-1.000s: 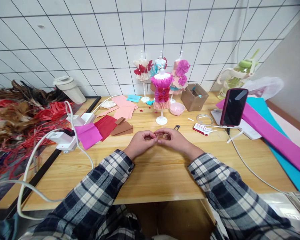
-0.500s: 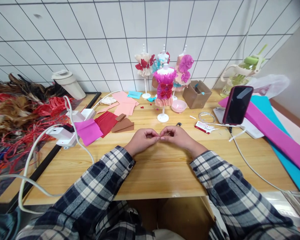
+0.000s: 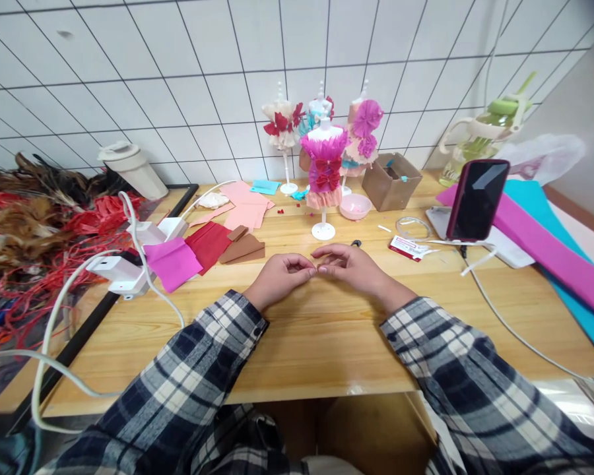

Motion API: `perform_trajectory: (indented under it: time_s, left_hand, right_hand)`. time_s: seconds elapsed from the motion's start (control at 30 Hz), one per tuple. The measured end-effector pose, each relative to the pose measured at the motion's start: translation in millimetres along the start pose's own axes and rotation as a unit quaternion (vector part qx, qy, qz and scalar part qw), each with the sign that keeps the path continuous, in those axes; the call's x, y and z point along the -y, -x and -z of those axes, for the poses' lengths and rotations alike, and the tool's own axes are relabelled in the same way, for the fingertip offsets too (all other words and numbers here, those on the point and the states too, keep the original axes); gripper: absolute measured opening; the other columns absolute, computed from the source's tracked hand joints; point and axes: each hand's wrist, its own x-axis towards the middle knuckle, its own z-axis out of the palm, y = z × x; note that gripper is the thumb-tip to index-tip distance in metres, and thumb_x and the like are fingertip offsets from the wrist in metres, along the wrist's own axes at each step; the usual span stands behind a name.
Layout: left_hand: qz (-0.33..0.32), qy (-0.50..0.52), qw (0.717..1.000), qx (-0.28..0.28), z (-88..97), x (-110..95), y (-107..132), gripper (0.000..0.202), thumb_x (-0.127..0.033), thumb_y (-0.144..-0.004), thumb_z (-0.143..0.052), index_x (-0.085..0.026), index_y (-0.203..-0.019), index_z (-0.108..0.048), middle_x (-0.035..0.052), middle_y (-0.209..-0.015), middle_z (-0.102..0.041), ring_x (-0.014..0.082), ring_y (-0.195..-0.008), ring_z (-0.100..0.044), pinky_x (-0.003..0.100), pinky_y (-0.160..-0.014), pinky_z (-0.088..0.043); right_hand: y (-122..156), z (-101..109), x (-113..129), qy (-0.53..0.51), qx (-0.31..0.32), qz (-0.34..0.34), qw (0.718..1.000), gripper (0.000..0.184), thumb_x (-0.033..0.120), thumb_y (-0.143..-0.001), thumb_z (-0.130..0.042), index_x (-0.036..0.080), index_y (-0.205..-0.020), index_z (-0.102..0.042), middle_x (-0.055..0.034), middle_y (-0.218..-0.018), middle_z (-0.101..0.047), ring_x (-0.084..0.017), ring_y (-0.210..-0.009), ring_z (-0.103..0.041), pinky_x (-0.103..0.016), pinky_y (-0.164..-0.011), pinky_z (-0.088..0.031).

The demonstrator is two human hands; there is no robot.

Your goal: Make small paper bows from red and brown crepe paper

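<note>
My left hand (image 3: 280, 278) and my right hand (image 3: 352, 267) rest together on the wooden table (image 3: 327, 343), both in plaid sleeves. Their fingertips meet in a pinch at the middle, closed on something too small for me to name. Just behind them stands a small mannequin (image 3: 325, 173) in a magenta paper dress with red bows, on a white stand. Three more dressed mannequins (image 3: 361, 132) stand behind it by the tiled wall.
Pink, red, magenta and brown paper sheets (image 3: 212, 241) lie to the left, beside white chargers (image 3: 121, 274) with cables. A phone (image 3: 476, 200) stands propped on the right, near magenta and blue paper rolls (image 3: 549, 254). A cardboard box (image 3: 392, 181) and pink bowl (image 3: 355, 206) sit behind.
My hands stay pinched together at the table's middle; the fingers shifted slightly. The view drifted a little, so everything sits slightly differently in frame.
</note>
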Motion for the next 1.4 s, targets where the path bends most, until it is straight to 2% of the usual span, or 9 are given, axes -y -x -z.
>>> perform_trajectory:
  time_s: [0.2,0.4,0.6,0.73,0.87,0.97,1.07,1.2,1.4]
  left_hand:
    - [0.007,0.000,1.000,0.007,-0.5,1.4,-0.3,0.030,-0.041,-0.068,-0.068,-0.013,-0.077,-0.068,0.0046,-0.076,-0.069,0.0147,-0.069,-0.060,0.026,-0.068,-0.047]
    - [0.013,0.000,1.000,0.003,-1.7,-1.0,1.2,0.029,-0.041,-0.069,-0.068,-0.014,-0.076,-0.067,0.0032,-0.074,-0.068,0.0142,-0.067,-0.060,0.025,-0.066,-0.046]
    - [0.013,0.053,0.993,-0.107,-5.3,-1.8,-2.8,0.027,-0.038,-0.068,-0.070,-0.013,-0.076,-0.067,0.0034,-0.075,-0.068,0.0136,-0.069,-0.059,0.025,-0.068,-0.046]
    - [0.025,0.186,0.973,-0.132,-12.4,-2.1,-2.8,0.030,-0.038,-0.067,-0.073,-0.012,-0.080,-0.067,0.0049,-0.081,-0.070,0.0147,-0.077,-0.062,0.029,-0.078,-0.048]
    - [0.016,0.266,0.956,-0.126,-17.8,-1.7,-1.0,0.031,-0.039,-0.068,-0.073,-0.014,-0.086,-0.066,0.0045,-0.085,-0.070,0.0144,-0.081,-0.063,0.031,-0.084,-0.048]
    - [-0.026,0.199,0.971,-0.131,-14.7,-2.3,0.6,0.030,-0.040,-0.071,-0.071,-0.016,-0.087,-0.067,0.0048,-0.088,-0.071,0.0157,-0.083,-0.063,0.031,-0.083,-0.049]
    - [-0.115,0.013,0.985,-0.124,-1.9,-5.7,2.8,0.023,-0.039,-0.077,-0.066,-0.017,-0.084,-0.070,0.0063,-0.089,-0.071,0.0180,-0.084,-0.062,0.032,-0.082,-0.048]
    - [-0.282,-0.275,0.919,-0.023,18.7,-10.5,5.1,0.016,-0.033,-0.083,-0.060,-0.024,-0.084,-0.073,0.0050,-0.087,-0.071,0.0203,-0.092,-0.059,0.037,-0.093,-0.039]
    - [-0.329,-0.374,0.866,0.050,20.6,-5.8,4.8,0.022,-0.031,-0.089,-0.052,-0.026,-0.098,-0.071,0.0065,-0.094,-0.070,0.0191,-0.093,-0.059,0.035,-0.089,-0.040]
  right_hand:
    - [-0.6,0.8,-1.0,0.008,-0.010,0.065,0.998,0.023,0.033,-0.075,-0.067,0.022,-0.095,-0.070,-0.0087,-0.122,-0.057,-0.021,-0.107,-0.057,-0.032,-0.081,-0.048]
    - [0.7,0.3,4.7,0.074,-0.056,0.096,0.991,0.012,0.033,-0.077,-0.067,0.022,-0.081,-0.070,-0.0074,-0.116,-0.061,-0.022,-0.110,-0.055,-0.040,-0.095,-0.041]
    - [3.1,-5.6,11.3,0.177,-0.135,0.177,0.959,0.008,0.031,-0.080,-0.064,0.025,-0.081,-0.071,-0.0063,-0.109,-0.062,-0.023,-0.107,-0.055,-0.040,-0.095,-0.041]
    - [4.7,-13.9,17.1,0.146,-0.189,0.152,0.959,0.012,0.034,-0.080,-0.063,0.026,-0.084,-0.072,-0.0069,-0.101,-0.059,-0.022,-0.096,-0.057,-0.039,-0.088,-0.047]
    - [3.9,-22.1,21.2,0.033,-0.246,0.083,0.965,0.017,0.039,-0.076,-0.067,0.023,-0.079,-0.071,-0.0088,-0.118,-0.054,-0.021,-0.099,-0.057,-0.036,-0.084,-0.049]
    - [1.4,-22.8,19.0,-0.122,-0.181,0.018,0.976,0.024,0.044,-0.071,-0.070,0.020,-0.077,-0.069,-0.0079,-0.117,-0.059,-0.022,-0.108,-0.055,-0.036,-0.091,-0.046]
    - [0.1,-17.0,13.2,-0.221,-0.085,-0.046,0.971,0.031,0.047,-0.068,-0.072,0.018,-0.079,-0.069,-0.0078,-0.113,-0.063,-0.020,-0.101,-0.058,-0.036,-0.092,-0.043]
    - [0.9,-7.8,6.7,-0.169,0.003,-0.066,0.983,0.031,0.046,-0.068,-0.072,0.015,-0.072,-0.068,-0.0085,-0.106,-0.064,-0.017,-0.089,-0.060,-0.033,-0.086,-0.045]
    - [2.4,-6.5,4.8,-0.064,0.032,-0.045,0.996,0.018,0.035,-0.071,-0.067,0.017,-0.071,-0.067,-0.0053,-0.089,-0.068,-0.015,-0.074,-0.061,-0.030,-0.075,-0.048]
